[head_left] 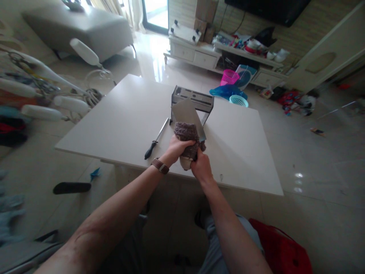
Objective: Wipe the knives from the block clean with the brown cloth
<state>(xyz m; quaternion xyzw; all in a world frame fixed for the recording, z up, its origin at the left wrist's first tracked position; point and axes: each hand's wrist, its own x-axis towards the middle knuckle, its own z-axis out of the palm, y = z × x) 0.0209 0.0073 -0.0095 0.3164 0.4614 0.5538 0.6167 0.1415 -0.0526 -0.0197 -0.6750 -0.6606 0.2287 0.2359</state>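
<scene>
Over the near edge of the white table I hold a cleaver with a broad grey blade (186, 112), pointing away from me. A brown fluffy cloth (186, 131) lies against its lower part, and my left hand (178, 148) is closed on the cloth with the thumb across it. Close beside it, my right hand (202, 165) is closed at the cleaver's near end, where the handle is hidden. Left of my hands a sharpening steel (156, 140) with a black handle lies on the table. Just beyond the blade stands a metal knife block (194, 98).
The white table (236, 140) spreads out in front of me. Past its far edge are a pink basket (229, 77), a light-blue basket (238, 100) and a low white cabinet (205, 59). White-handled cords (85, 53) hang at the left. A red bag (281, 247) is at lower right.
</scene>
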